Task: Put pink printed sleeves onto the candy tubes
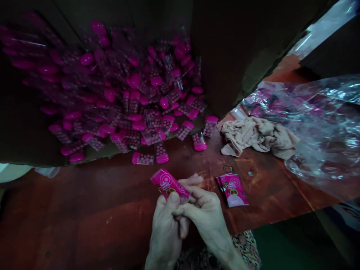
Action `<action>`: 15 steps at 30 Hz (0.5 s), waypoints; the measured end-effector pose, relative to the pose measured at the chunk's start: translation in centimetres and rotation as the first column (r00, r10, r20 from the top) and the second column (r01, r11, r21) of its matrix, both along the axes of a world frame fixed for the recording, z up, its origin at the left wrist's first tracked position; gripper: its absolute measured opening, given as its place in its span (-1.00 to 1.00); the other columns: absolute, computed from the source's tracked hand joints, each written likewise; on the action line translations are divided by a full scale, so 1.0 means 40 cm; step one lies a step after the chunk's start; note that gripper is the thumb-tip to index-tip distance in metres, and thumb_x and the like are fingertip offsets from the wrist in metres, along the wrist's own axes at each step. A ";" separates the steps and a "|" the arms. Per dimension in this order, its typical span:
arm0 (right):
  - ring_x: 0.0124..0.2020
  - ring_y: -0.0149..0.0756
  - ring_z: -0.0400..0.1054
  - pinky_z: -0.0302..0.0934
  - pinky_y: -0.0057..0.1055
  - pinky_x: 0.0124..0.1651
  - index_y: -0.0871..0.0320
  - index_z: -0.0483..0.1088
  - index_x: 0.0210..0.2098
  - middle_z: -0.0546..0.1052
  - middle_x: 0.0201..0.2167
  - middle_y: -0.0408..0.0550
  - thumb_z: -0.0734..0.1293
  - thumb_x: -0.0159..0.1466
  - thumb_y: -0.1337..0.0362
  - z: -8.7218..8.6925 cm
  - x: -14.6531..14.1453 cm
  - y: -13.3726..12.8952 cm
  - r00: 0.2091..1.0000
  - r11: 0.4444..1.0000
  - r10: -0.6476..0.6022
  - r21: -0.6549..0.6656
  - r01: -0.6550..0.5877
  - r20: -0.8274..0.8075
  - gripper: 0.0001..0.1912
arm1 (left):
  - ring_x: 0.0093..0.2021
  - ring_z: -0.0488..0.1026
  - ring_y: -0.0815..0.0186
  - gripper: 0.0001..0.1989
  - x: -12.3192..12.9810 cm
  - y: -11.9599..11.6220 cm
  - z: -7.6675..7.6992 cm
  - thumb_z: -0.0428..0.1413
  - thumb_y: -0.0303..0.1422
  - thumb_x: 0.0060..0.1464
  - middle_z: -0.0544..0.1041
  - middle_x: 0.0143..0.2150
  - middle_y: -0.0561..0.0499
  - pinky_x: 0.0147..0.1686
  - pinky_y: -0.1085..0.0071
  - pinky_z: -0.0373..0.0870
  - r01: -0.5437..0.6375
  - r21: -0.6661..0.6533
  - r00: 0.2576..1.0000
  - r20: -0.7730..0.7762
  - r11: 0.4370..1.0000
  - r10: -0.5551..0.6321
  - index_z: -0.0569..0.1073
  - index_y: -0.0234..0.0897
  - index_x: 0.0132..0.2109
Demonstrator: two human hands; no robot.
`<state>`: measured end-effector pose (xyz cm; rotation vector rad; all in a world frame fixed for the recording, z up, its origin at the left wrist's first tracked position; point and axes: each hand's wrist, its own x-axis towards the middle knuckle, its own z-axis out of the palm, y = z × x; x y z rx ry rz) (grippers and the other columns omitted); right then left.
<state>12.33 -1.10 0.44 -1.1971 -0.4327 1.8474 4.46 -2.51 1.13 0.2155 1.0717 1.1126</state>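
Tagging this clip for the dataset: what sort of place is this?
Probably a small hand-packing workshop: a cardboard carton heaped with pink-capped clear tubes, a printed pink packet being worked by hand, and a worn red-brown workbench.

The tubes [184, 130] in the heap look like clear, shiny plastic with glossy pink caps, and the printed sachet [168, 183] has a slick, foil-like sheen. The counter [84, 213] is scuffed, varnished reddish wood, the crumpled cloth [258, 137] is soft and matt, and the thin plastic bag [329, 138] glints.
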 end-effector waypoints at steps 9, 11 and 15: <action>-0.78 -0.49 0.23 0.17 -0.57 -0.69 0.18 0.42 -0.58 0.38 -0.77 -0.29 0.46 -0.04 0.27 0.004 0.021 -0.015 0.936 0.948 0.181 0.199 -0.248 0.302 -0.85 | -0.34 0.50 0.26 -0.75 -0.040 -0.036 -0.023 0.16 -0.20 -0.01 0.56 -0.13 -0.17 -0.40 0.39 0.45 -0.023 -0.038 1.000 -0.021 0.999 0.023 0.55 -0.27 -0.26; -0.62 -0.41 0.35 0.28 -0.49 -0.50 0.14 0.46 -0.47 0.48 -0.62 -0.21 0.42 0.07 0.24 0.015 0.077 0.005 0.766 0.803 0.131 0.386 -0.454 0.629 -0.90 | -0.18 0.50 0.09 -0.76 -0.101 -0.064 -0.033 0.17 -0.16 -0.05 0.58 -0.15 -0.13 -0.26 0.20 0.46 -0.070 -0.022 0.990 -0.127 0.997 0.067 0.56 -0.20 -0.28; -0.27 -0.16 0.40 0.30 -0.25 -0.22 0.18 0.37 -0.07 0.49 -0.23 0.10 0.24 0.26 0.18 -0.015 0.259 0.104 0.153 0.750 -0.382 0.402 -0.526 0.911 -0.70 | -0.12 0.48 0.04 -0.81 -0.212 -0.080 -0.044 0.13 -0.08 -0.05 0.59 -0.18 0.04 -0.28 0.12 0.47 -0.107 0.090 0.795 -0.591 0.990 0.140 0.53 0.02 -0.29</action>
